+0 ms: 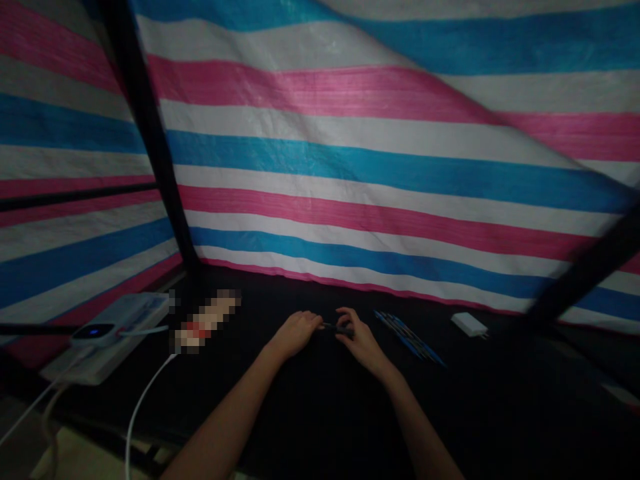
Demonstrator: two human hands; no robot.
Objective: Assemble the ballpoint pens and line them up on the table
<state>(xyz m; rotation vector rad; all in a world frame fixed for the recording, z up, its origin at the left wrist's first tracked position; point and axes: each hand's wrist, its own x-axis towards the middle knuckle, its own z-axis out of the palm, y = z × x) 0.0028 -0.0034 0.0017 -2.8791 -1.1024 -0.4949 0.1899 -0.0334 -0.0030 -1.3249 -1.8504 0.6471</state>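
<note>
Above the black tabletop, a slim dark pen-like thing (343,330) spans the gap between my two hands. My left hand (296,335) is closed, its fingertips pinching the thinner, lighter end. From the other side, the curved thumb and fingers of my right hand (362,341) grip the thicker dark part. Dim light hides its finer details. A loose bundle of several slim blue pens (409,337) lies slanted to the right of my right hand, apart from it.
A white power adapter (469,325) lies farther right on the black table (320,413). At left are a pale plastic box (107,353), a small device with a lit display (93,333), a blurred-out object (205,323) and a white cable (137,407). Striped sheeting (350,153) and dark frame posts (150,133) enclose the table.
</note>
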